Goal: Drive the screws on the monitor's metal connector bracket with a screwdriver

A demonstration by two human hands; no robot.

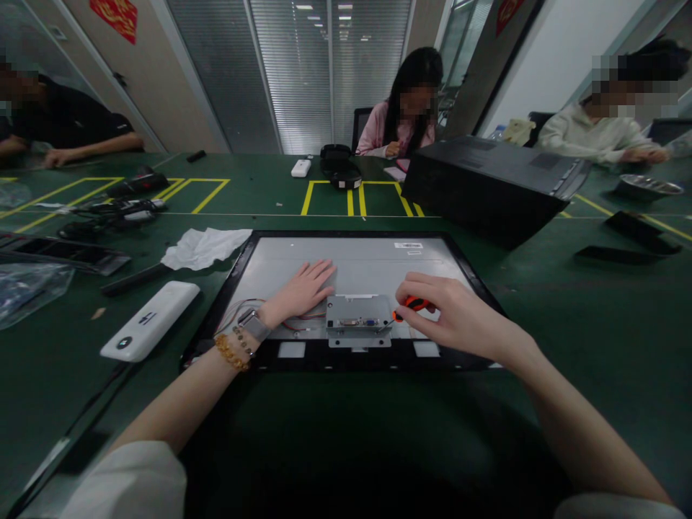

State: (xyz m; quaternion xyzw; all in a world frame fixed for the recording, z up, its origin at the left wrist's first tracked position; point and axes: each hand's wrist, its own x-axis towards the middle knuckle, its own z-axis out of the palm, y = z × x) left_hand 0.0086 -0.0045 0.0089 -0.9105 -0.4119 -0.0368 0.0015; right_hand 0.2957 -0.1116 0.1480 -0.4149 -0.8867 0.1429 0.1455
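A monitor panel (pixel 373 256) lies face down on the green table, its grey metal back up. A small metal cover with connector ports (pixel 358 317) sits at its near edge, with thin wires running left of it. My left hand (pixel 300 290) lies flat on the panel, fingers stretched out, touching the cover's left side. My right hand (pixel 446 314) is closed round an orange-handled screwdriver (pixel 411 305), whose tip points at the cover's right edge.
A white device (pixel 150 320) and a crumpled white cloth (pixel 204 246) lie to the left, cables and tools (pixel 116 209) beyond. A black casing (pixel 486 184) stands behind the panel on the right. Three other people sit at the far side.
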